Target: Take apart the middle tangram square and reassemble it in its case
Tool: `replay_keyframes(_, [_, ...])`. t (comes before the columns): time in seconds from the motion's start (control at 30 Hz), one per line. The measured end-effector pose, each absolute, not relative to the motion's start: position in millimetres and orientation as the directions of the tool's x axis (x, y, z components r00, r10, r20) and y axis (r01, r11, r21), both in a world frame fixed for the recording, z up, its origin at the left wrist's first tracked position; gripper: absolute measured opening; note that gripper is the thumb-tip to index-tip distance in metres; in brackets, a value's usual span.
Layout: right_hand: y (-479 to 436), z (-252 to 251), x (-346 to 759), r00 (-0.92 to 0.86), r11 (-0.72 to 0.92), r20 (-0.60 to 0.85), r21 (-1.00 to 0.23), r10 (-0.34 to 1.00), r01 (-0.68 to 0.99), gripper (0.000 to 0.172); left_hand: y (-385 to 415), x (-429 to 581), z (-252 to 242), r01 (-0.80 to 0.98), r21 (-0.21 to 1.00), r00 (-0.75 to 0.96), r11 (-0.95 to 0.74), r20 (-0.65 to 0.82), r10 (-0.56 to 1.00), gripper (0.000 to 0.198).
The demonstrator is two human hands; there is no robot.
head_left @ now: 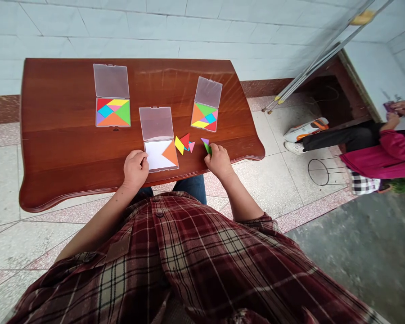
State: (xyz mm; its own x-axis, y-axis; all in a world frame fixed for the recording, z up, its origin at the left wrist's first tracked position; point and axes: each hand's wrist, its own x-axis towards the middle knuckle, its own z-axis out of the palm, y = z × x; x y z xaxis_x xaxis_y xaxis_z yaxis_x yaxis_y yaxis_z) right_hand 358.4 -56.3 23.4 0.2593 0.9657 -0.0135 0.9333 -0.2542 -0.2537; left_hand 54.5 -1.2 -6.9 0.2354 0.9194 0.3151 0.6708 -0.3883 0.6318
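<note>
My left hand [135,168] is curled at the left edge of an open clear case [157,155] that holds a single orange triangle [170,153]; its lid lies flat behind it. My right hand [218,160] is closed on a green piece [207,148] at the table's near edge. Loose pieces lie between the hands: a yellow one [179,145], a red triangle [185,140], a pink triangle [191,146] and a purple one [205,141].
Two more open cases with complete coloured tangrams lie on the brown wooden table [64,148], one at the far left [113,112], one to the right [204,116]. A seated person in a pink top [381,155] is at the right. A wire ring stand [319,172] is on the floor.
</note>
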Motion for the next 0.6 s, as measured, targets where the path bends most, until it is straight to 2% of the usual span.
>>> replay_keyframes(0.2, [-60.6, 16.4, 369.6, 0.218, -0.196, 0.022, -0.350, 0.976, 0.916, 0.036, -0.6, 53.7, -8.4, 0.668, 0.630, 0.238, -0.397, 0.324, 0.916, 0.019])
replay_keyframes(0.37, [-62.6, 11.4, 378.5, 0.146, -0.127, 0.006, -0.448, 0.989, 0.885, 0.042, 0.8, 52.6, -11.1, 0.666, 0.622, 0.238, -0.413, 0.347, 0.907, 0.019])
replay_keyframes(0.5, [-63.9, 15.1, 381.2, 0.166, -0.170, -0.050, -0.474, 0.985, 0.864, 0.042, 0.6, 53.1, -8.5, 0.663, 0.632, 0.238, -0.401, 0.329, 0.914, 0.018])
replay_keyframes(0.6, [-63.3, 22.4, 378.8, 0.229, -0.258, -0.120, -0.439, 0.966, 0.861, 0.053, 0.3, 53.8, -5.9, 0.663, 0.636, 0.242, -0.396, 0.318, 0.917, 0.017])
